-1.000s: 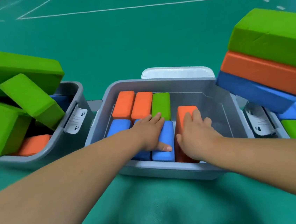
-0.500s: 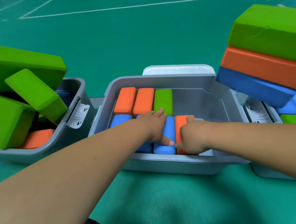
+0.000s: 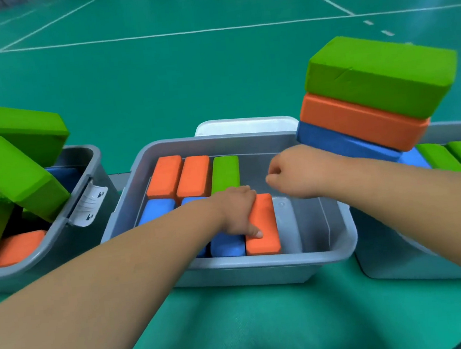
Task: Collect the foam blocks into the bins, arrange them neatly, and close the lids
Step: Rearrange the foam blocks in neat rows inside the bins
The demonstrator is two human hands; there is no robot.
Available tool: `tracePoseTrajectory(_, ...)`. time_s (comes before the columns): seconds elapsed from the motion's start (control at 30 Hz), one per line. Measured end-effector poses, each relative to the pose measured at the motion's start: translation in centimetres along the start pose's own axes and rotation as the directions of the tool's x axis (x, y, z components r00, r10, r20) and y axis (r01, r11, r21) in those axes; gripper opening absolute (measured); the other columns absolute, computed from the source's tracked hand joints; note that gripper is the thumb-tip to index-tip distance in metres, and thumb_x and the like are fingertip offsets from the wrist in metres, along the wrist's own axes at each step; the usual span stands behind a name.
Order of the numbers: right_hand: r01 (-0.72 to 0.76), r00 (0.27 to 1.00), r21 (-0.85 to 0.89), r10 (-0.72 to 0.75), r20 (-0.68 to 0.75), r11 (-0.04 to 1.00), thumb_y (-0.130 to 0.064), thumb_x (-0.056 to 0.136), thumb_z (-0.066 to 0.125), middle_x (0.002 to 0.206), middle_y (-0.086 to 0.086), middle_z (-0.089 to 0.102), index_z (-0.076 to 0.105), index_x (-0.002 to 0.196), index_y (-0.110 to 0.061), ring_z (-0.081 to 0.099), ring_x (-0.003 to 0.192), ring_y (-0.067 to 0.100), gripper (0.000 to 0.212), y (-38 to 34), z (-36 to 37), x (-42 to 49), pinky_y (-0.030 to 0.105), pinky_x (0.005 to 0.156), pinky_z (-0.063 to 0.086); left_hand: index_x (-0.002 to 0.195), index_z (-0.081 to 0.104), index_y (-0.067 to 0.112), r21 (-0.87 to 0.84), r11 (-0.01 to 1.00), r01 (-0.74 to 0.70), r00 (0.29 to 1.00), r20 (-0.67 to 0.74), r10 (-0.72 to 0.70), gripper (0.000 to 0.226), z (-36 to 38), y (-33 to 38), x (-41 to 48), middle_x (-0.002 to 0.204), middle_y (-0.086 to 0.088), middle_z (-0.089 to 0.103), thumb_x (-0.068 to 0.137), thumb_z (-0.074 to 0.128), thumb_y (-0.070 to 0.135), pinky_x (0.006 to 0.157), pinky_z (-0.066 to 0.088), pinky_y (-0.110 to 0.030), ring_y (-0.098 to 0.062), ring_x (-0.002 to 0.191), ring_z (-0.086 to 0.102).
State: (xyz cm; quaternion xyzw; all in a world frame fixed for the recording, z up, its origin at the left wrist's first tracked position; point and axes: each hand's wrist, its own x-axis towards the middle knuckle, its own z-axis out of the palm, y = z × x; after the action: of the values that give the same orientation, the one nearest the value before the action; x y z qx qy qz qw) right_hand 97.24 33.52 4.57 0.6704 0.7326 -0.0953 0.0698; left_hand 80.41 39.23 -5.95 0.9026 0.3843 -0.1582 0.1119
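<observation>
The left hand (image 3: 236, 210) lies with its fingers (image 3: 243, 195) straight and flat, thumb on the orange block (image 3: 265, 216) in the near row and palm over the blue block (image 3: 227, 248) touching it on the left. The right hand (image 3: 289, 172) hovers just to the right and farther off, fingers curled in on nothing, above the bare right side of the middle bin (image 3: 261, 264). Its far row holds two orange blocks and a green one. A white lid (image 3: 246, 124) lies behind the bin. Block-filled bins stand to the left and right.

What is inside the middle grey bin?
Back row: two orange blocks, one green block. Front row: blue blocks and an orange block under the left hand; the forearm covers part.
</observation>
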Motion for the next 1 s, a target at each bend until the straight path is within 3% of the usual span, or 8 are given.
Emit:
tracePoseTrajectory(0.13,0.022,0.878,0.013,-0.013,-0.478,1.000,-0.035,0.093,0.050,0.105,0.007,0.071,0.076,0.102,-0.021,0.063,0.098,0.032,0.031,3.2,-3.6,-0.7,0.045,0.084,0.056,0.151,0.038,0.006,-0.039,0.999,0.022,0.999,-0.027,-0.023,0.097,-0.1,0.7,1.0,0.154,-0.014,0.042,0.085,0.069,0.071,0.116,0.038,-0.042,-0.034,0.141,0.043)
tracePoseTrajectory(0.2,0.022,0.768,-0.018,-0.029,-0.640,1.000,-0.033,0.091,0.055,0.111,0.007,0.068,0.075,0.107,-0.019,0.058,0.104,0.035,0.030,4.8,-5.5,-1.1,0.045,0.090,0.052,0.153,0.037,0.005,-0.084,0.996,0.037,0.998,-0.041,-0.041,0.096,-1.0,1.3,1.2,0.156,-0.014,0.041,0.087,0.069,0.068,0.117,0.038,-0.042,-0.034,0.143,0.042)
tracePoseTrajectory(0.3,-0.121,0.628,-0.023,0.058,-0.776,0.992,-0.036,0.088,0.060,0.117,0.009,0.063,0.071,0.115,-0.017,0.052,0.110,0.038,0.034,7.3,-7.5,-1.5,0.045,0.095,0.046,0.155,0.038,0.008,-0.242,0.969,0.040,0.984,-0.158,-0.080,0.088,-4.5,2.5,1.9,0.157,-0.013,0.043,0.092,0.069,0.060,0.117,0.038,-0.038,-0.031,0.143,0.044)
tracePoseTrajectory(0.47,-0.402,0.601,0.028,0.287,-0.746,0.915,-0.047,0.085,0.063,0.134,0.017,0.049,0.060,0.128,-0.011,0.047,0.120,0.043,0.056,10.4,-7.7,-2.1,0.051,0.101,0.041,0.157,0.037,0.010,-0.469,0.883,-0.030,0.854,-0.470,-0.221,0.073,-12.7,4.3,3.9,0.158,-0.011,0.045,0.097,0.066,0.041,0.111,0.038,-0.034,-0.027,0.139,0.049)
tracePoseTrajectory(0.63,-0.540,0.615,0.083,0.460,-0.641,0.838,-0.057,0.086,0.063,0.149,0.022,0.037,0.052,0.136,-0.011,0.044,0.127,0.048,0.069,13.6,-6.1,-3.2,0.056,0.108,0.037,0.160,0.031,0.027,-0.580,0.791,-0.196,0.782,-0.579,-0.230,0.079,-15.9,6.8,6.2,0.152,-0.012,0.049,0.092,0.068,0.039,0.103,0.046,-0.037,-0.028,0.129,0.057)
tracePoseTrajectory(0.77,-0.567,0.613,0.173,0.553,-0.564,0.805,-0.066,0.089,0.059,0.153,0.021,0.029,0.045,0.143,-0.021,0.048,0.123,0.051,0.072,16.0,-5.1,-4.1,0.060,0.105,0.041,0.162,0.027,0.038,-0.574,0.769,-0.280,0.765,-0.618,-0.183,0.083,-16.2,8.0,7.5,0.145,-0.006,0.056,0.091,0.068,0.027,0.083,0.040,-0.025,-0.020,0.106,0.059)
tracePoseTrajectory(0.9,-0.457,0.673,0.388,0.596,-0.438,0.801,-0.059,0.096,0.057,0.160,0.023,0.017,0.023,0.158,-0.035,0.060,0.114,0.051,0.075,17.4,-4.4,-5.0,0.055,0.102,0.047,0.165,0.014,0.042,-0.630,0.700,-0.337,0.759,-0.621,-0.193,0.092,-15.4,8.6,8.7,0.162,0.011,0.041,0.092,0.069,0.026,0.098,0.036,-0.018,-0.007,0.128,0.050)
tracePoseTrajectory(1.0,-0.395,0.687,0.440,0.578,-0.441,0.806,-0.050,0.100,0.055,0.162,0.025,0.014,0.023,0.160,-0.031,0.063,0.109,0.051,0.070,17.9,-4.4,-5.1,0.052,0.100,0.049,0.166,0.015,0.038,-0.713,0.599,-0.364,0.750,-0.606,-0.266,0.092,-15.3,9.2,9.2,0.158,0.008,0.045,0.093,0.071,0.026,0.104,0.039,-0.023,-0.007,0.130,0.052)
